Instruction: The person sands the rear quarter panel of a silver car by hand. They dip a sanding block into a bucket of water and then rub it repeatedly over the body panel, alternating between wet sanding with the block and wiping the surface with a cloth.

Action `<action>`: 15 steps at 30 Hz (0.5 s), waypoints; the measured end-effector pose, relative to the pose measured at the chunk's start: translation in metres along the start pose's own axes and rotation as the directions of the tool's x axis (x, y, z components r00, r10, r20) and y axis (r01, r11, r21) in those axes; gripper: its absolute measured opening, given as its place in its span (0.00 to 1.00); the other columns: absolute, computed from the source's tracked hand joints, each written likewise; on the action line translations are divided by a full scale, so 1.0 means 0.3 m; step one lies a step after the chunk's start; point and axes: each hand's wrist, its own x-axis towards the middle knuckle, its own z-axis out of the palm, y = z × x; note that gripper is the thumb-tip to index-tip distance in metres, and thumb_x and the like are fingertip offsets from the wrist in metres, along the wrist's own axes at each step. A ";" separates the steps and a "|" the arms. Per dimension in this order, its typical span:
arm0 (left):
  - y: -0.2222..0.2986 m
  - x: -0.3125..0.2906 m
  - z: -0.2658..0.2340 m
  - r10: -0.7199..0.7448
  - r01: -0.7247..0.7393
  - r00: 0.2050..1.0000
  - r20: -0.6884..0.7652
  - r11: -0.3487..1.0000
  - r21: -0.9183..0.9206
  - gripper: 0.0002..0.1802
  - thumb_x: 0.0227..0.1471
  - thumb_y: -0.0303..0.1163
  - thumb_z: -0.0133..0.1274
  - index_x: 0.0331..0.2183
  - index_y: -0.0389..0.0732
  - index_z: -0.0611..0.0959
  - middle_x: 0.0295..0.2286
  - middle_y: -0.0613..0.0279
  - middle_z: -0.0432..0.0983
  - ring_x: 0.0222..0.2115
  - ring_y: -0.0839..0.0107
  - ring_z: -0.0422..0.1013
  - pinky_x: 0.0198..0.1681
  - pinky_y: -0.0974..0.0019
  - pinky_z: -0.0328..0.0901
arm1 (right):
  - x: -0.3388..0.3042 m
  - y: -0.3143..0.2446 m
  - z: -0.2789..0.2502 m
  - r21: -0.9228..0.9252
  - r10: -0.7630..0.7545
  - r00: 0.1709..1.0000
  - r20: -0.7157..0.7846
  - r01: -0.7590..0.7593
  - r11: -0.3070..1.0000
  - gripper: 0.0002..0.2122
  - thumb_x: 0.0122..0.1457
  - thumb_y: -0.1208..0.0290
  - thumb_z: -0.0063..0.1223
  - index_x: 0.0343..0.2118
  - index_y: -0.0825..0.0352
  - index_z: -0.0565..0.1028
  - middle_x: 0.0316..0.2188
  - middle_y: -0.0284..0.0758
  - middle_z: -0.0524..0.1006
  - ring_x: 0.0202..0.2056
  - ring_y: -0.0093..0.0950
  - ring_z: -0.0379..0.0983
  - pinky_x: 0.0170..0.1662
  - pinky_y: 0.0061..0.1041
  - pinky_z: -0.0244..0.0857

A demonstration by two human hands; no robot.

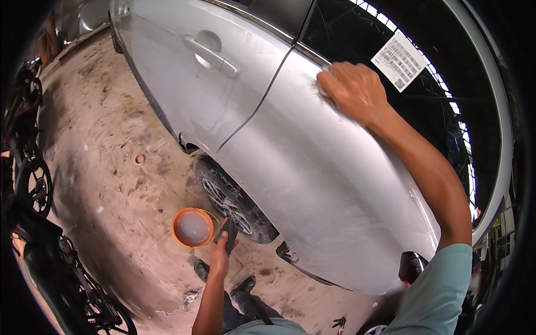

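Here, right hand (pixel 354 92): fingers bent, up against the big dull-silver metal car (pixel 324 162), by the bottom edge of the dark glass window (pixel 446 123). A small pale thing (pixel 322 88) peeks out from under the fingers; too hidden to tell what it is.
Left hand (pixel 221 252): low down, wrapped around a flat dark-grey block (pixel 230 231), off the car.
Car: fills the middle and right, side on, with a long silver door handle (pixel 212 56).
Wheel: a round black rubber tire (pixel 204 170) with grey spokes.
Bucket: a round orange bucket (pixel 175 228) with cloudy pale water (pixel 194 226), near the wheel.
Window: a white paper sticker (pixel 399 61) is on it.
Floor: dirty tan ground (pixel 117 128), with black motorbikes (pixel 39 251) far left.
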 end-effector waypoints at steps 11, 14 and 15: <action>0.346 0.120 0.350 0.457 -0.491 0.838 0.298 0.870 0.048 0.30 0.58 0.39 0.42 0.59 0.42 0.56 0.56 0.51 0.53 0.54 0.59 0.57 0.52 0.59 0.58 | 0.188 0.092 0.108 0.092 0.039 0.995 -0.088 -0.030 0.995 0.06 0.49 0.65 0.53 0.27 0.59 0.70 0.22 0.31 0.71 0.26 0.30 0.72 0.25 0.29 0.66; 0.429 0.230 0.438 0.727 -0.855 0.515 0.455 0.396 0.335 0.33 0.51 0.25 0.45 0.58 0.39 0.57 0.57 0.47 0.50 0.56 0.52 0.55 0.55 0.56 0.55 | 0.065 0.137 0.006 0.104 0.022 1.000 0.018 -0.024 0.994 0.09 0.49 0.64 0.55 0.26 0.62 0.68 0.19 0.32 0.66 0.22 0.30 0.67 0.23 0.28 0.61; 0.468 0.265 0.491 0.791 -0.927 0.348 0.503 0.211 0.310 0.39 0.40 0.15 0.46 0.57 0.36 0.59 0.57 0.44 0.51 0.57 0.49 0.51 0.57 0.55 0.50 | 0.022 0.150 -0.025 0.019 -0.033 0.998 0.054 0.032 0.999 0.09 0.47 0.66 0.57 0.24 0.62 0.69 0.18 0.32 0.65 0.21 0.29 0.65 0.21 0.26 0.58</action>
